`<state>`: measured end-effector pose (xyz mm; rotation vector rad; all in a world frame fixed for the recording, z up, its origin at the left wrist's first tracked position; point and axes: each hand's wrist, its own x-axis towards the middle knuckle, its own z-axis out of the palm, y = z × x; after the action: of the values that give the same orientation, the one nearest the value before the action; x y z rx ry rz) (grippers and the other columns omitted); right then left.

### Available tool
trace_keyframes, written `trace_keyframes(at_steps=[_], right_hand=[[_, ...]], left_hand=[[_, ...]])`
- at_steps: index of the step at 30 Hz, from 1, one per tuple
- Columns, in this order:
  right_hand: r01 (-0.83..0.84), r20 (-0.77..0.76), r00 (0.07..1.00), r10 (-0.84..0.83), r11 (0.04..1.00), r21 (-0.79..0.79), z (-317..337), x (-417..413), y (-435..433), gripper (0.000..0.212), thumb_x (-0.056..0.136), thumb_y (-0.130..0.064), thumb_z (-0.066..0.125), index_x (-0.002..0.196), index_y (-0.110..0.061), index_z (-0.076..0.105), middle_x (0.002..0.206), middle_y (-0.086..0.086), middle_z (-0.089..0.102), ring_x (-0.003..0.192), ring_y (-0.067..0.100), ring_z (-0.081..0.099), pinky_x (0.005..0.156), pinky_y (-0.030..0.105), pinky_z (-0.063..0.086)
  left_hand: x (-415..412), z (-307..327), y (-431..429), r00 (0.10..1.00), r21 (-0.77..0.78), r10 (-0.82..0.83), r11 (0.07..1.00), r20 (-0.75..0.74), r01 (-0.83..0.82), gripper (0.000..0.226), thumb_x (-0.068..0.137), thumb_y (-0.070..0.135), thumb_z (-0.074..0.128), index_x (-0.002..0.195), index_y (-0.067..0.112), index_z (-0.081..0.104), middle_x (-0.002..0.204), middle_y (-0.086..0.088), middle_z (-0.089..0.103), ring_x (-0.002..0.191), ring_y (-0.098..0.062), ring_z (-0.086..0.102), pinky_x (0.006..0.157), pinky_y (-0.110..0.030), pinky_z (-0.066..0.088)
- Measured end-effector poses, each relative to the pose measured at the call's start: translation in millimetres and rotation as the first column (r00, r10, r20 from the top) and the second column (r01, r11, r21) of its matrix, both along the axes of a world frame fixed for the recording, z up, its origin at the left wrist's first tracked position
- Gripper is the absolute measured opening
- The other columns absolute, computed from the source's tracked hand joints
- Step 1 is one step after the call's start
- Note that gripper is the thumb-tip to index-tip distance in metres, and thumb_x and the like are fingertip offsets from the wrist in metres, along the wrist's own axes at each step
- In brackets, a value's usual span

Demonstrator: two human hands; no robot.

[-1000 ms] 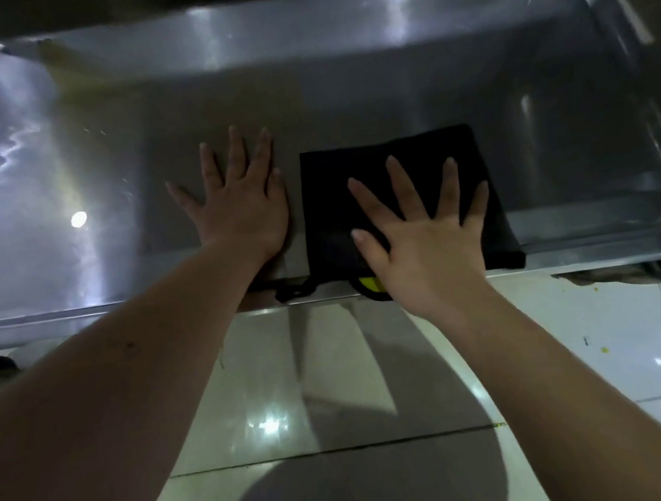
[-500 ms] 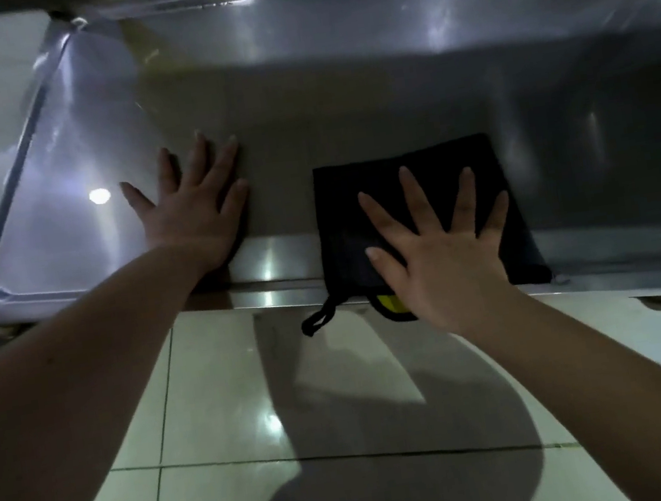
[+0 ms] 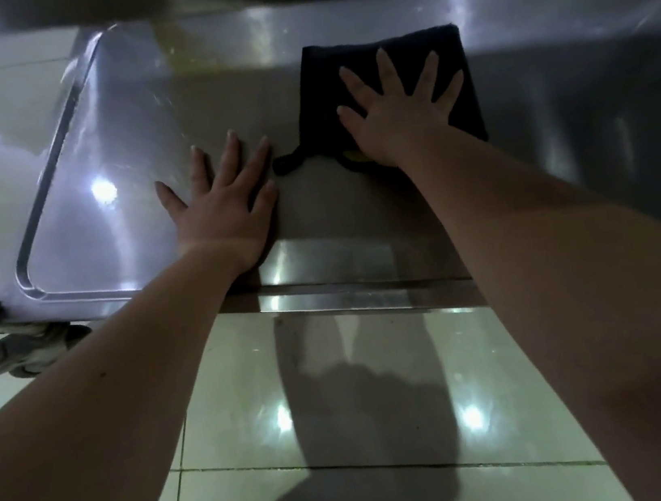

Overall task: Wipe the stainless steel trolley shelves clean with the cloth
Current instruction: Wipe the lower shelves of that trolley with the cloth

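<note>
cloth (image 3: 329,59): black, folded square, loop (image 3: 287,164) at one corner, flat on shelf (image 3: 114,144) under right fingers (image 3: 388,70)
right hand (image 3: 395,118): splayed straight, pressing it down
left hand (image 3: 225,207): flat on bare steel beside loop, holding nothing
shelf: smooth shiny steel, rounded rim

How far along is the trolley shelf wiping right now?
Mid-wipe. The right hand presses the black cloth flat on the shelf, near its middle; the left hand braces on bare steel beside it. The left end gleams, possibly already wiped. The dim right stretch seems left.
</note>
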<state>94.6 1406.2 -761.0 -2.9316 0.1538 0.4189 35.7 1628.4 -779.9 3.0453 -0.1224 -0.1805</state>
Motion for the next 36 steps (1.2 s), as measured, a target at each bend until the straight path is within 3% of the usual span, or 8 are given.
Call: trace_keyframes(at_steps=[8,11,15,20,24,30,36], right_hand=[[-0.094,-0.028,0.995,0.093,0.995,-0.045,4,-179,21,0.058,0.095,-0.064,0.005,0.144,-0.053,-0.024,0.160,-0.005,-0.028,0.140,0.050,-0.027,0.108,0.071,-0.014],[-0.087,-0.003,0.996,0.087,0.994,-0.063,0,-166,17,0.056,0.095,-0.065,0.007,0.142,-0.057,-0.022,0.160,-0.006,-0.027,0.141,0.050,-0.026,0.108,0.072,-0.014],[-0.023,0.064,0.998,0.027,0.998,-0.054,-8,-73,9,0.055,0.096,-0.066,0.014,0.147,-0.058,-0.007,0.163,-0.007,-0.015,0.143,0.050,-0.020,0.107,0.073,-0.013],[0.090,0.014,0.996,-0.090,0.996,-0.008,-2,16,-2,0.058,0.097,-0.067,0.014,0.149,-0.053,-0.006,0.164,-0.003,-0.015,0.143,0.049,-0.019,0.106,0.073,-0.013],[0.055,0.065,0.996,-0.053,0.998,-0.032,-3,-17,6,0.057,0.097,-0.065,0.013,0.150,-0.052,-0.005,0.164,-0.003,-0.012,0.143,0.049,-0.018,0.108,0.072,-0.012],[0.004,0.037,0.999,-0.002,0.998,-0.055,-7,-139,37,0.056,0.097,-0.063,0.007,0.148,-0.053,-0.015,0.162,-0.004,-0.020,0.141,0.052,-0.023,0.107,0.072,-0.012],[-0.018,0.035,0.999,0.017,1.000,0.009,3,-149,29,0.059,0.097,-0.064,0.012,0.149,-0.051,-0.014,0.163,-0.009,-0.017,0.142,0.048,-0.024,0.110,0.067,-0.016]], left_hand=[[-2,1,-1,1.000,-0.012,0.000,1.000,0.013,0.000,0.053,0.100,0.053,0.017,0.150,0.053,0.002,0.164,0.017,-0.003,0.151,-0.024,-0.008,0.111,-0.069,-0.008],[-3,0,0,1.000,-0.004,-0.002,1.000,0.010,0.002,0.053,0.100,0.053,0.016,0.151,0.053,0.001,0.164,0.016,-0.003,0.151,-0.025,-0.009,0.112,-0.068,-0.009],[-1,2,0,1.000,0.005,0.004,1.000,-0.001,-0.004,0.053,0.100,0.053,0.017,0.151,0.053,0.001,0.164,0.016,-0.004,0.151,-0.024,-0.009,0.113,-0.067,-0.008],[1,2,-1,1.000,0.002,0.000,1.000,-0.012,0.000,0.053,0.099,0.054,0.016,0.150,0.054,0.001,0.163,0.016,-0.006,0.151,-0.024,-0.011,0.112,-0.067,-0.009],[1,2,0,1.000,0.000,0.004,1.000,-0.014,-0.004,0.052,0.100,0.055,0.015,0.150,0.055,0.001,0.163,0.017,-0.006,0.151,-0.024,-0.011,0.112,-0.068,-0.009],[1,2,0,1.000,0.006,0.000,1.000,-0.019,0.000,0.053,0.100,0.053,0.016,0.150,0.054,-0.001,0.163,0.017,-0.007,0.151,-0.025,-0.011,0.111,-0.070,-0.007],[1,7,0,1.000,-0.029,-0.010,1.000,0.012,0.011,0.053,0.101,0.051,0.014,0.153,0.046,0.007,0.164,0.013,-0.004,0.150,-0.022,-0.014,0.112,-0.068,-0.010]])
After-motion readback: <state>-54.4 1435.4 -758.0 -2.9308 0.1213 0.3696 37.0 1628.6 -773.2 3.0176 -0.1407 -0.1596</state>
